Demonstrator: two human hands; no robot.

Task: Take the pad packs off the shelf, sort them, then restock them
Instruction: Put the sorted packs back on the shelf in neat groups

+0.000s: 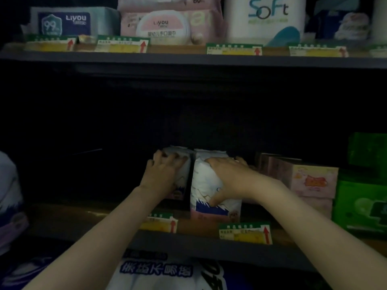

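Two white pad packs with blue and pink print stand side by side on the middle shelf (104, 214). My left hand (161, 174) grips the left pack (184, 164), fingers curled over its top edge. My right hand (228, 176) holds the right pack (207, 189), fingers over its top and far side, thumb pressed on its front. A dark gap separates the two packs. To the right stands a pink pad pack (310, 181), close to my right hand. The rest of the shelf to the left lies in deep shadow.
Green boxes (360, 206) sit at the far right. The upper shelf holds wipes packs (62, 21) and a white Soft roll pack (266, 17). Price tags (245, 233) line the shelf edges. More white packs lie below (159, 273) and at far left (10, 195).
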